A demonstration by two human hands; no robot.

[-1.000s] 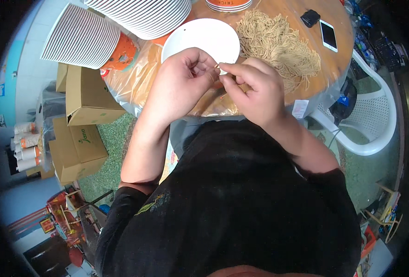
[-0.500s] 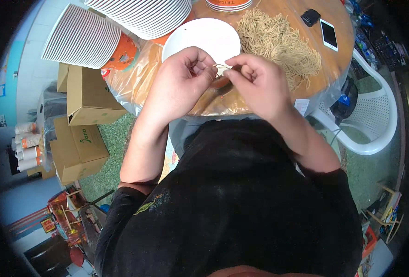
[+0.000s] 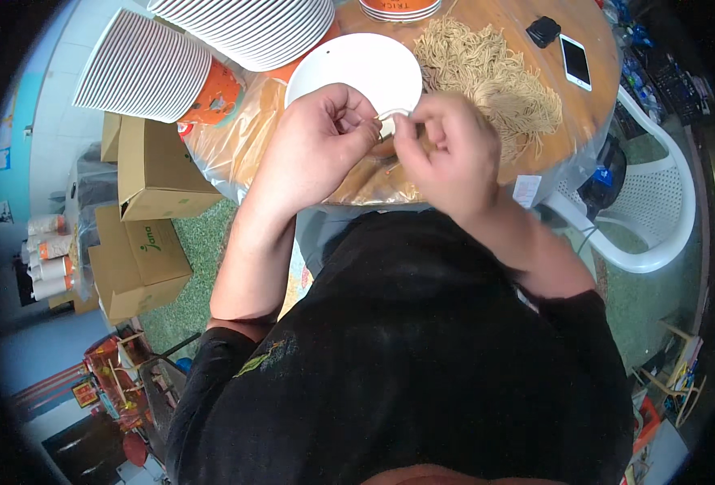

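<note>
Over the near part of the round table, my left hand (image 3: 321, 145) pinches a thin pale cord (image 3: 395, 113) between thumb and fingertips. My right hand (image 3: 453, 153), slightly smeared by motion, grips the same cord, thumb up against curled fingers. Just beyond them lies a paper bucket (image 3: 365, 69), its white inside facing up and a small dark hole near its far rim. My hands cover its near edge. To the right of the bucket spreads a heap of tan cords (image 3: 491, 81).
Tall stacks of orange-and-white buckets (image 3: 143, 69) lean at the table's left. A phone (image 3: 575, 63) and a small black object (image 3: 542, 31) lie at the far right. Cardboard boxes (image 3: 159, 174) stand left of the table (image 3: 244, 137); a white plastic chair (image 3: 664, 186) is at the right.
My right hand has turned and lifted slightly, its thumb now pointing more upward. The left hand keeps its pinch almost in place. The bucket has shifted very slightly.
</note>
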